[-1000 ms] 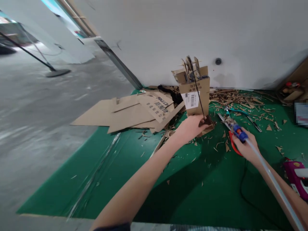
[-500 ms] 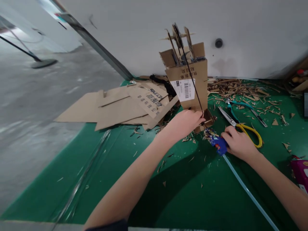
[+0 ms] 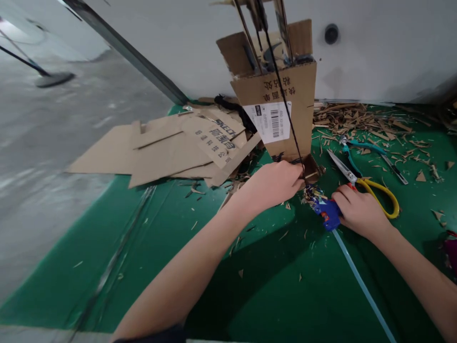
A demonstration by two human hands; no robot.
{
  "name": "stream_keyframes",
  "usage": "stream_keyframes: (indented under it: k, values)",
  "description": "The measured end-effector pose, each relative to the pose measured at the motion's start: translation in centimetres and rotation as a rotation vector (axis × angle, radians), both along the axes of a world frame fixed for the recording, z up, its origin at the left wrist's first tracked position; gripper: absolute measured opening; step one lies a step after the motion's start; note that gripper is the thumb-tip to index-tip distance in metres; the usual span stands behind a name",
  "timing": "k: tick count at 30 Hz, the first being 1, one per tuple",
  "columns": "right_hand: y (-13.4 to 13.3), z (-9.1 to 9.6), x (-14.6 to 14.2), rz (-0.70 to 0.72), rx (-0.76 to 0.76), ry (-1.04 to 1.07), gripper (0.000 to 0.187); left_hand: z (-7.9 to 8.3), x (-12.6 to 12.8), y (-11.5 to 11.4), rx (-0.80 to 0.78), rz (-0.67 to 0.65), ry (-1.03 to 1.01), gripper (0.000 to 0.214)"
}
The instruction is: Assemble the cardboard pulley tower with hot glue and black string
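Observation:
A cardboard box construction (image 3: 303, 109) stands upright against the wall, with cardboard uprights and a spindle at its top. From the spindle a black cord (image 3: 285, 102) runs down the front to a small cardboard tray (image 3: 311, 170) at the base. My left hand (image 3: 273, 183) is closed at the foot of the box, fingertips pinched at the cord's lower end. To the right, my right hand (image 3: 360, 209) curls its fingers over a crumpled blue wrapped piece (image 3: 328, 213) with a pale blue strip (image 3: 360, 281) trailing from it. Its fingertips are partly hidden.
Yellow-handled scissors (image 3: 380, 190) and teal-handled pliers (image 3: 367, 145) lie right of the box. Cardboard scraps (image 3: 357, 119) are heaped along the wall. Flat cardboard sheets (image 3: 160, 152) lie at left on the green table (image 3: 157, 257). A purple item (image 3: 452, 252) shows at the right edge.
The view has shifted, so the box looks larger and its top is cut off. Both hands stay at nearly the same spots; my right fingers have curled slightly, and red shows by their tips.

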State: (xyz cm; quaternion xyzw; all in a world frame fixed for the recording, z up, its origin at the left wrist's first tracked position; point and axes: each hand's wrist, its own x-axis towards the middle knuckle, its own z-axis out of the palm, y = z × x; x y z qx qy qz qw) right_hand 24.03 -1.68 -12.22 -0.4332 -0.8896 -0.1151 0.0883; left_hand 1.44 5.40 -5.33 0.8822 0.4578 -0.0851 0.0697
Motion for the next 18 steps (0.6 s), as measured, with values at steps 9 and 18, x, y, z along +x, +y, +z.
stream_keyframes:
  k: [9, 18]
  values:
    - [-0.2, -0.2, 0.0, -0.009, 0.001, 0.0, 0.019, 0.2, -1.1, 0.7, -0.032, -0.019, -0.146, 0.032]
    - [-0.1, 0.0, -0.2, -0.014, 0.021, 0.001, 0.018, 2.7, -2.5, -0.3, 0.044, 0.119, -0.176, 0.035]
